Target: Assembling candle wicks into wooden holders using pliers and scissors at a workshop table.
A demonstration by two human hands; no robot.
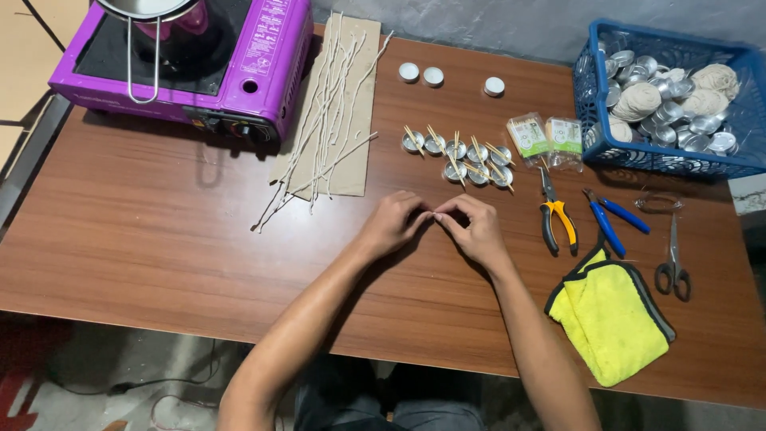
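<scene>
Wooden table (pixel 159 231) | hands (pixel 435 217) pinch something, perhaps wick | tealight cups (pixel 467 156) beyond

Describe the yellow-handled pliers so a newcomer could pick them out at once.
Start at the blue basket at the table's far right corner and come toward the person, past the two small clear packets. The yellow-handled pliers lie there, just right of the right hand. The neighbouring pliers have blue handles; the scissors have dark ones.
</scene>
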